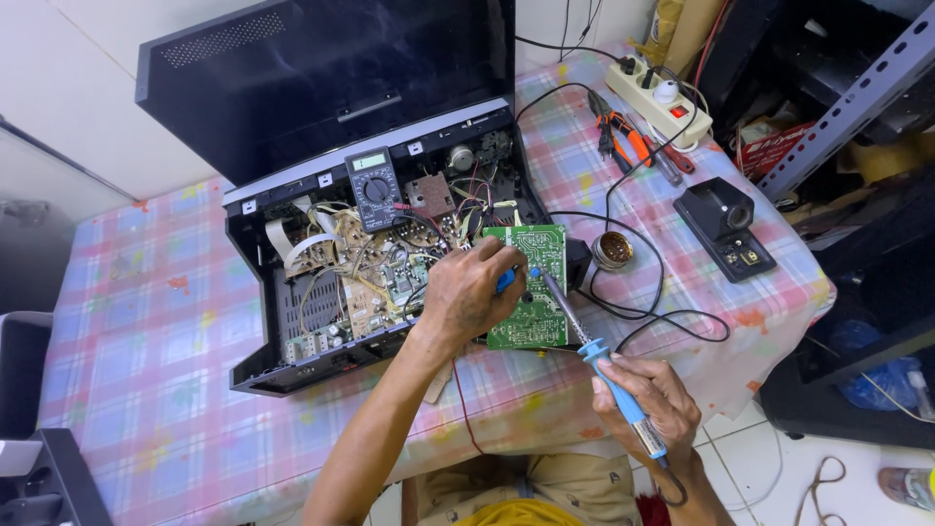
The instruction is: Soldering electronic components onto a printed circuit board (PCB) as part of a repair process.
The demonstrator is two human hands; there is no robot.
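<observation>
Green circuit board (531,292) lies under the left hand (467,297), fingers curled pinching a blue tool (505,281); right hand (648,399) fingers wrap the soldering iron (594,356)

Plaid pastel tablecloth (146,331) covering the table, drooping over the near edge. White wall panels (107,88) running along the far left. Pale tiled floor (769,468) showing near right, with a loose cord loop (823,482) lying on it. Grey perforated metal shelving (857,88) standing far right, crowded with clutter. Even, soft light falling throughout.
</observation>
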